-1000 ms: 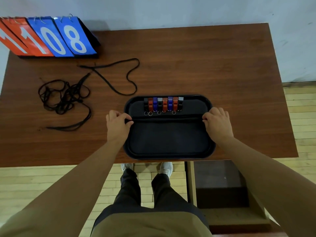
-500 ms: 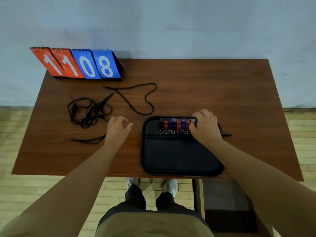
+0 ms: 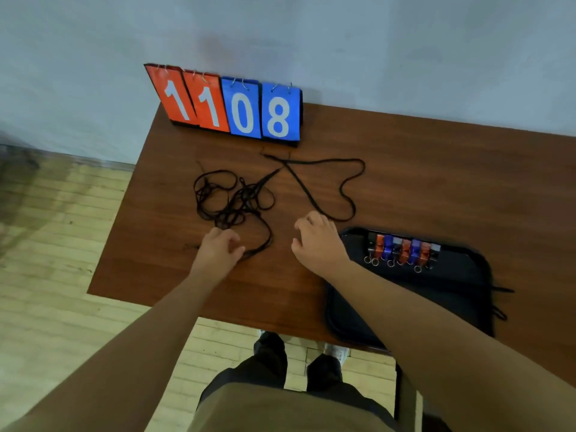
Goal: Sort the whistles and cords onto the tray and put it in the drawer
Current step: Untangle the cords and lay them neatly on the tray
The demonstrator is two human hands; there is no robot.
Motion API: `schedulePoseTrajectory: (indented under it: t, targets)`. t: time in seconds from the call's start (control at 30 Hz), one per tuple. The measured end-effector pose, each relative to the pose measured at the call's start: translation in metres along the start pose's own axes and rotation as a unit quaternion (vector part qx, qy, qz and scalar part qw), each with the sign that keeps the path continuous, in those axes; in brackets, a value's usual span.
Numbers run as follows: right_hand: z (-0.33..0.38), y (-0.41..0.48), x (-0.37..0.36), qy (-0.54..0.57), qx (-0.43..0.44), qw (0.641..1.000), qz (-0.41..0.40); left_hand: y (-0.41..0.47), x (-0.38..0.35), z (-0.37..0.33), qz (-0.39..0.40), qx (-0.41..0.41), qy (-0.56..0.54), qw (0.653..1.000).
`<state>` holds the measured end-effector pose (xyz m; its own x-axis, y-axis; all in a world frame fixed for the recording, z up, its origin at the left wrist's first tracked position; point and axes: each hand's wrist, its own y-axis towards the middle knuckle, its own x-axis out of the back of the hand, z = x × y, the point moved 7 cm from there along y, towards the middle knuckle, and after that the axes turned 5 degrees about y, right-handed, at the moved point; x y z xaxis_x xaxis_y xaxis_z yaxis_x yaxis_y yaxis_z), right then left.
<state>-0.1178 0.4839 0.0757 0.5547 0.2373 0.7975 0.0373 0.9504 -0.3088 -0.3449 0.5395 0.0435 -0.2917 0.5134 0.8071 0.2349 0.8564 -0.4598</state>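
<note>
A black tray (image 3: 467, 307) lies at the table's near right. Several red, blue and black whistles (image 3: 402, 251) stand in a row along its far edge. One black cord lies across the tray, and its ends (image 3: 502, 290) poke out past the right rim. A tangle of black cords (image 3: 232, 198) lies left of centre, with one looped cord (image 3: 346, 185) beside it. My left hand (image 3: 218, 249) is at the near end of the tangle, thumb and fingers pinching a doubled strand. My right hand (image 3: 319, 241) hovers between the loop and the tray, fingers loosely curled and holding nothing.
A flip scoreboard (image 3: 232, 104) reading 1108 stands at the back of the brown wooden table (image 3: 420, 182), against the wall. The table's left edge and the wooden floor (image 3: 62, 244) lie to my left. My legs show below the near edge.
Both hands left the tray and moved left to the cords. My left hand reached the tangle's near strand, and my right hand crossed from the whistles to the looped cord. My view swung left.
</note>
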Motion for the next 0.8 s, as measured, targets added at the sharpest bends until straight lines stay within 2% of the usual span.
schedulePoseTrajectory:
  t: [0.13, 0.23, 0.43, 0.63, 0.8]
  targets:
    - [0.024, 0.013, -0.047, -0.016, 0.015, 0.999, 0.047, 0.005, -0.02, 0.011, 0.034, -0.044, 0.076, 0.996]
    - [0.036, 0.018, -0.074, -0.046, 0.032, 0.995, 0.088, 0.006, -0.027, 0.02, 0.019, -0.065, 0.095, 0.993]
    - [0.038, 0.028, -0.084, -0.119, 0.053, 0.989, 0.076, 0.011, -0.022, 0.027, 0.004, -0.104, 0.066, 0.992]
    - [0.035, 0.036, -0.037, -0.031, 0.055, 0.997, 0.037, 0.009, 0.012, 0.011, 0.04, -0.099, -0.039, 0.994]
    - [0.03, 0.037, 0.033, 0.006, 0.038, 0.999, 0.006, 0.003, 0.041, -0.012, 0.015, -0.097, -0.052, 0.994]
